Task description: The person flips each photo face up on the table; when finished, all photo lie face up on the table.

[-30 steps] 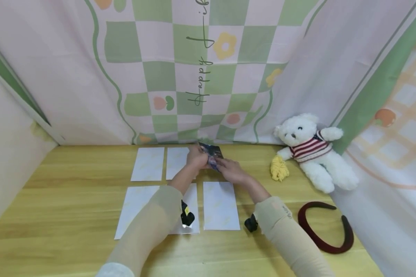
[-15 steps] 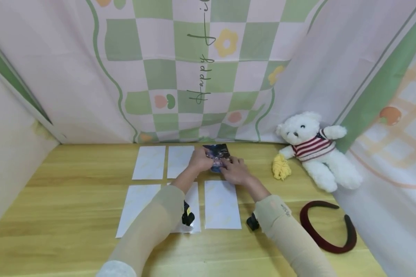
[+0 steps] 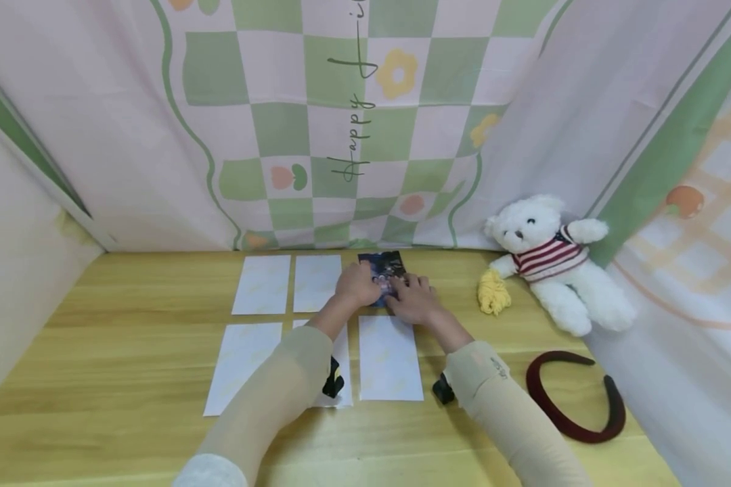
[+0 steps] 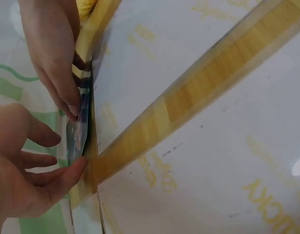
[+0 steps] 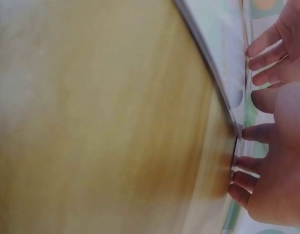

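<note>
A dark card printed with a colourful picture lies at the right end of the back row of white cards. My left hand is at its left side; in the left wrist view that hand's fingers are loosely extended, a fingertip at the card's near end. My right hand rests on the card's lower right part with fingers spread. In the right wrist view, the right hand has its fingertips down along the card's edge. The hands cover part of the picture.
White cards lie about: two behind, and in front a left one, a middle one partly under my left arm and a right one. A white teddy bear, yellow yarn and dark red headband are at right. A curtain hangs behind.
One second ago both hands held the picture card tilted near the second white card. It has moved right and been laid flat on the table. The left hand has since shifted slightly down and right.
</note>
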`<state>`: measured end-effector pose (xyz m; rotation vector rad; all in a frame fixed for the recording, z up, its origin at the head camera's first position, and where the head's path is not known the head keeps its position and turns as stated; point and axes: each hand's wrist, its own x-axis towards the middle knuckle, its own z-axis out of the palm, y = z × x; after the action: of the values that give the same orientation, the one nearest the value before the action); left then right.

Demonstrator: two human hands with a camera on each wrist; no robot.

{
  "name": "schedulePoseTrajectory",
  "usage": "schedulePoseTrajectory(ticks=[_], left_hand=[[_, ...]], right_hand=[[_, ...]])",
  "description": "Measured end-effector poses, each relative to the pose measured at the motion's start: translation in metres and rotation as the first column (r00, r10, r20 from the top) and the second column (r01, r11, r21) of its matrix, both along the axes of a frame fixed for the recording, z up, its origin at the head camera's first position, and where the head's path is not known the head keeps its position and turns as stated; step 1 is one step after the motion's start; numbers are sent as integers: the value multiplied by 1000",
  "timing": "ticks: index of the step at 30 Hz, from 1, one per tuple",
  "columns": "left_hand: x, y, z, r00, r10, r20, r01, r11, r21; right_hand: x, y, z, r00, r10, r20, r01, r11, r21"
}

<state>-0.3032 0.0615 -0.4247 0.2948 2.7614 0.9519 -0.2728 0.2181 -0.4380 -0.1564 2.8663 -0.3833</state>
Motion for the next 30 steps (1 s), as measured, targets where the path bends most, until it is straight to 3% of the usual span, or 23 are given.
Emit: schedulePoseTrajectory(ticks=[4, 7, 10, 14, 24, 30], left_hand=[[-2, 2, -2, 993, -74, -87, 60, 986, -152], [-3, 1, -5, 974, -177, -139, 130, 947, -294], [-5, -1, -9, 962, -252, -104, 195, 901, -387], [-5, -2, -11, 962, -270, -46, 229, 885, -406], [0, -5, -9, 955, -286, -81, 226, 876, -427], [-2, -4, -10, 954, -280, -111, 214, 889, -404]], right_hand=[[-1, 1, 0, 1000, -6, -5, 6, 1000, -12], [0, 1, 0, 1000, -6, -9, 6, 1000, -21], [2, 1, 0, 1000, -6, -8, 6, 1000, -22], [2, 1, 1, 1000, -5, 3, 5, 1000, -11], [-5, 2, -4, 1000, -20, -14, 20, 999, -26], [-5, 1, -3, 999, -30, -29, 29, 999, -38]])
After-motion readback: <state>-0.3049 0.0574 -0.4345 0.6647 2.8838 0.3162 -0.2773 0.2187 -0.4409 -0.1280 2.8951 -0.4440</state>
